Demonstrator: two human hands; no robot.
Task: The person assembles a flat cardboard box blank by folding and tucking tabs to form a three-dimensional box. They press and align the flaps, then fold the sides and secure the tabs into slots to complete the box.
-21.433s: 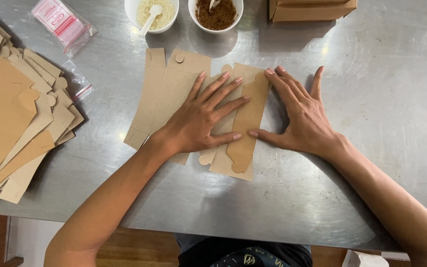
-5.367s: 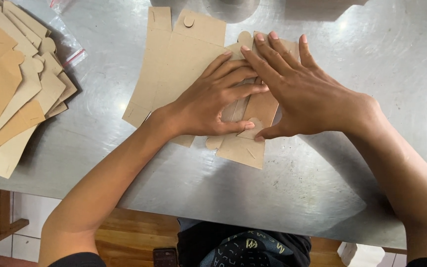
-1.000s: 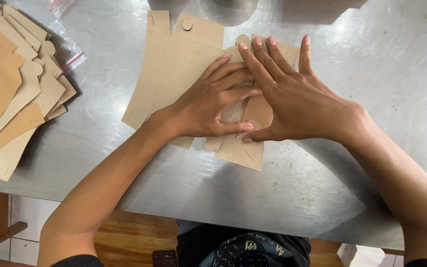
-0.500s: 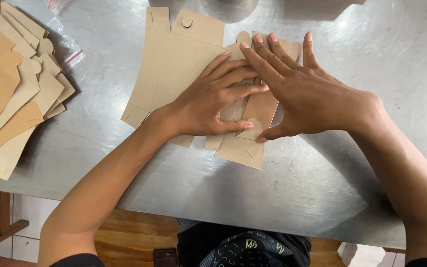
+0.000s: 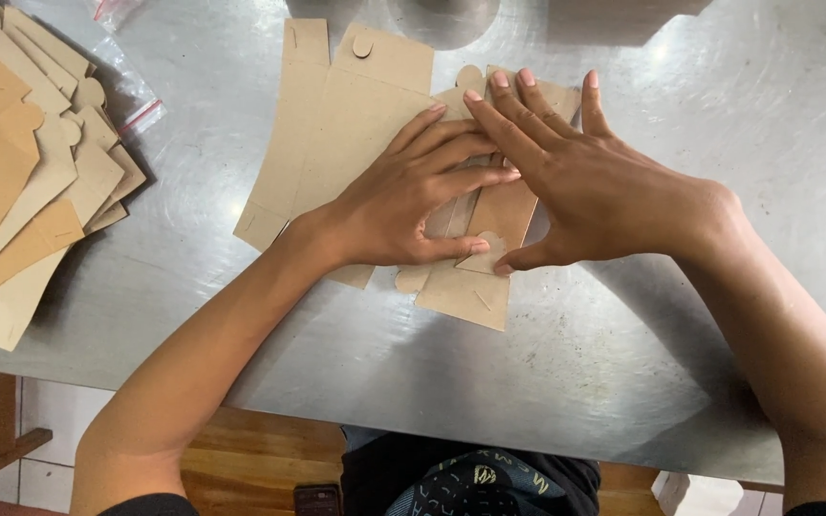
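Both the left hand (image 5: 403,205) and right hand (image 5: 604,191) press spread, flat fingers (image 5: 489,113) onto the die-cut kraft carton blank (image 5: 356,124) on the steel worktop (image 5: 547,382).

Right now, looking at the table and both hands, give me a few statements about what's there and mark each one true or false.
1. Both hands press flat on a brown cardboard cutout. True: the left hand and right hand lie on it, fingers spread.
2. The table is wooden. False: its top is shiny grey metal.
3. A stack of cardboard pieces lies to the person's left. True.
4. The right hand holds scissors. False: it holds nothing and rests palm down on the cardboard.
5. The right hand's fingers cross over the left hand's fingertips. True.
6. A clear plastic bag covers the cutout. False: it lies by the stack, at the upper left.
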